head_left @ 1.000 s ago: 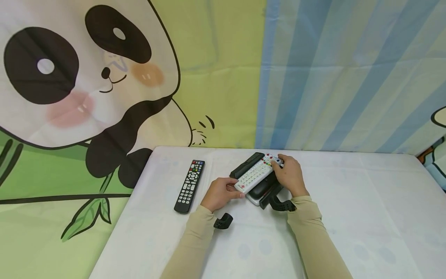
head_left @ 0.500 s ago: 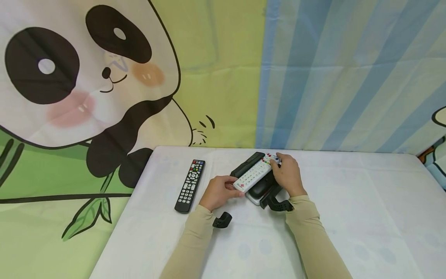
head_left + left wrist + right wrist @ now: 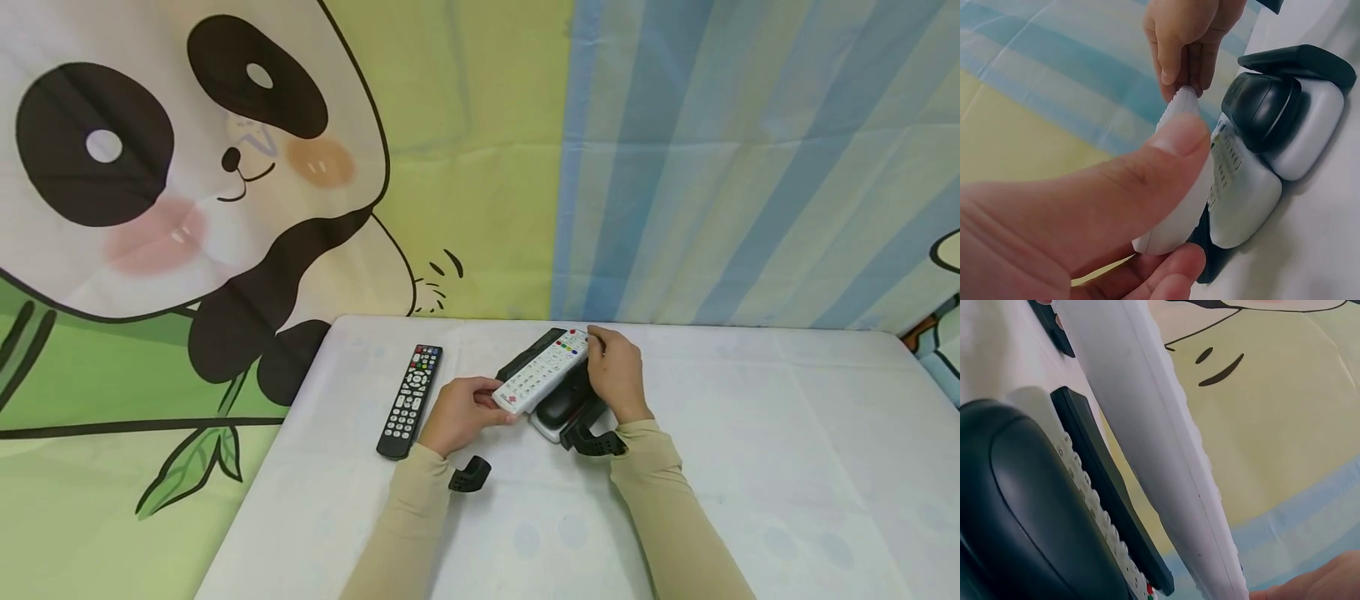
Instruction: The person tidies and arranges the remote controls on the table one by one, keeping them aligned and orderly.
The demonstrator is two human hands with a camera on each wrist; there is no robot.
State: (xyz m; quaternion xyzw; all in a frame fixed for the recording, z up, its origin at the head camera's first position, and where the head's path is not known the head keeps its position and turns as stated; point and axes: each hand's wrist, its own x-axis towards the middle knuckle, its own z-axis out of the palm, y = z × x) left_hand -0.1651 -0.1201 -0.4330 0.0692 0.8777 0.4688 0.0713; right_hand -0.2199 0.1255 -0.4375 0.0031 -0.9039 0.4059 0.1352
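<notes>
A white remote control (image 3: 542, 372) is held slanted above a pile of other remotes, with its buttons up in the head view. At its near end my left hand (image 3: 459, 414) pinches it between thumb and fingers, as the left wrist view also shows. My right hand (image 3: 619, 373) holds the far end, where the fingertips are partly hidden. Under and beside it lie a dark remote (image 3: 531, 353), a rounded black device (image 3: 1263, 111) and another white remote (image 3: 1244, 187). The right wrist view shows the held remote's smooth underside.
A black remote (image 3: 409, 402) with coloured top buttons lies alone left of the hands. The white-covered table (image 3: 765, 450) ends at a printed cloth backdrop (image 3: 480, 167). A black wrist mount (image 3: 470, 475) sits on each wrist.
The white remote has shifted a little to the left, off the middle of the pile, and both hands have moved left with it. The lone black remote has stayed put.
</notes>
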